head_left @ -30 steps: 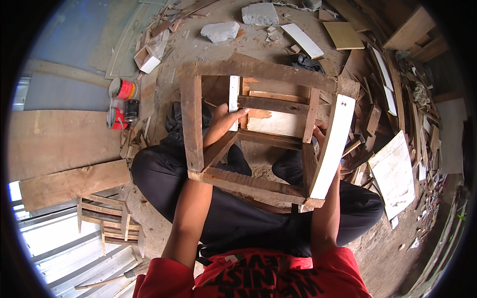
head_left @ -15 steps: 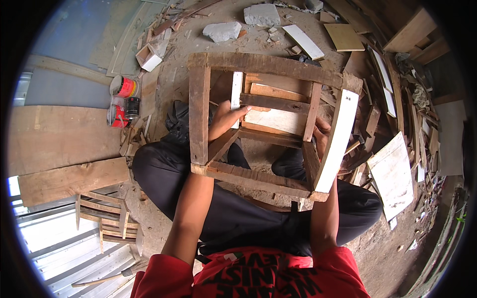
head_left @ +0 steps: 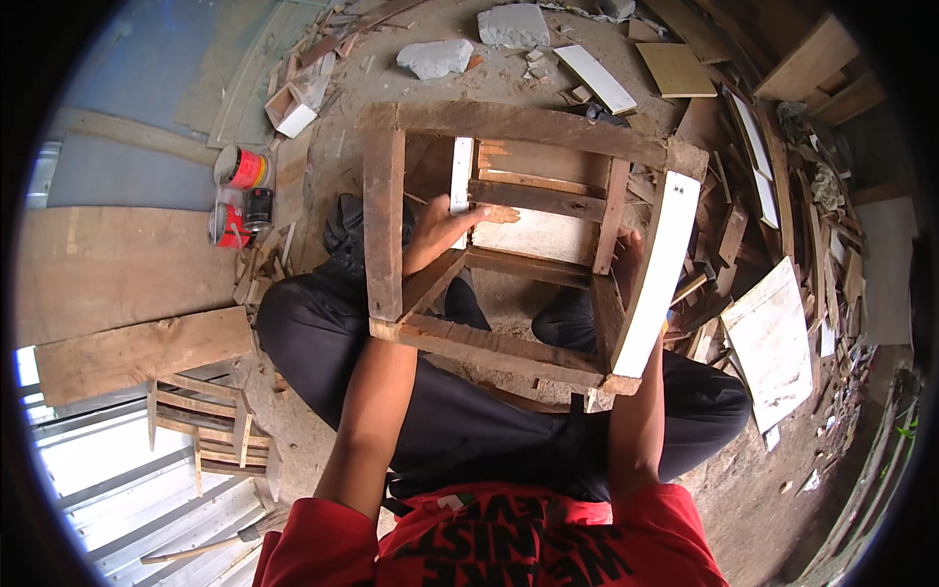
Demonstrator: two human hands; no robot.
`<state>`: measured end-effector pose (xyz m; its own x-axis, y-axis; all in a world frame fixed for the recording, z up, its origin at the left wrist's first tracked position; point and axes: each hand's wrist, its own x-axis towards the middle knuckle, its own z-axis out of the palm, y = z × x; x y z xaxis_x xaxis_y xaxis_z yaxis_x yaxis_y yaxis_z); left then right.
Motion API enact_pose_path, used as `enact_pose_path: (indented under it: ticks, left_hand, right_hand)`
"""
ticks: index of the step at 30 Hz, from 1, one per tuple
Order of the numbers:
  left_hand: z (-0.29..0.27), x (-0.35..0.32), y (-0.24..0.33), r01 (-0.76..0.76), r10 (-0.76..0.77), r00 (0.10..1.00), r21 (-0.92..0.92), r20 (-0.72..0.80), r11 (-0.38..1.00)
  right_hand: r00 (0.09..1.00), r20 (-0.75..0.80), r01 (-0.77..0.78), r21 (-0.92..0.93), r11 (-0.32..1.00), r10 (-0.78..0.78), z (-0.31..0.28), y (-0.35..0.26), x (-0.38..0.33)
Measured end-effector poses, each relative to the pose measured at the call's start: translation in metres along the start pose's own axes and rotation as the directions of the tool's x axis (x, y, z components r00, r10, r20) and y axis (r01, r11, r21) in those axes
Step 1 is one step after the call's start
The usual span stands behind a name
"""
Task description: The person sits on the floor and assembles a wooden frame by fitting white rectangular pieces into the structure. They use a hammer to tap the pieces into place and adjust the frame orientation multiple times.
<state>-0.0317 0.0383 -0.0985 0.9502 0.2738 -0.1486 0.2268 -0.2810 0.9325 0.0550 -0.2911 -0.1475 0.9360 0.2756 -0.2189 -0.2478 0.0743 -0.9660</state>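
A stool-like wooden frame (head_left: 533, 121), dark and worn with one white-faced leg, is held over my lap. A partly white board (head_left: 538, 235) shows behind its inner slats. My left hand (head_left: 437, 238) reaches past the left leg and grips the inner part of the frame, its thumb lying along the board's edge and its other fingers mostly hidden. Behind the white-faced leg, my right hand (head_left: 629, 256) is closed around the frame's right side. Much of that hand is covered by the wood.
Paint cans (head_left: 241, 167) stand at the left beside a large plywood sheet (head_left: 127, 264). Stone blocks (head_left: 435, 59) lie at the far side. Scrap wood and a white board (head_left: 773, 338) litter the right. A hammer (head_left: 693, 286) lies near my right knee. Slatted wood pieces (head_left: 210, 421) rest at lower left.
The frame has shifted slightly left in my hands. The inner board has moved behind the slats, and the slanted light edge above the middle slat now sits lower and straighter.
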Motion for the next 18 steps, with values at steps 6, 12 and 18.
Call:
enact_pose_path:
  ticks: [6, 12, 18]
  left_hand:
    - [0.002, -0.002, 0.021, 0.077, -0.077, 0.996, -0.006, 0.04, 0.997]
    - [0.001, 0.002, 0.006, 0.071, -0.072, 0.997, 0.047, 0.006, 0.996]
    - [-0.001, 0.003, -0.006, 0.014, 0.0, 0.997, 0.165, -0.081, 0.986]
  right_hand:
    - [0.999, -0.03, -0.022, -0.016, 1.0, 0.021, 0.006, -0.004, -0.001]
    - [0.999, -0.035, -0.039, -0.033, 0.999, 0.038, 0.011, -0.009, -0.005]
    - [0.998, -0.03, -0.061, 0.007, 0.998, 0.061, 0.015, -0.016, -0.008]
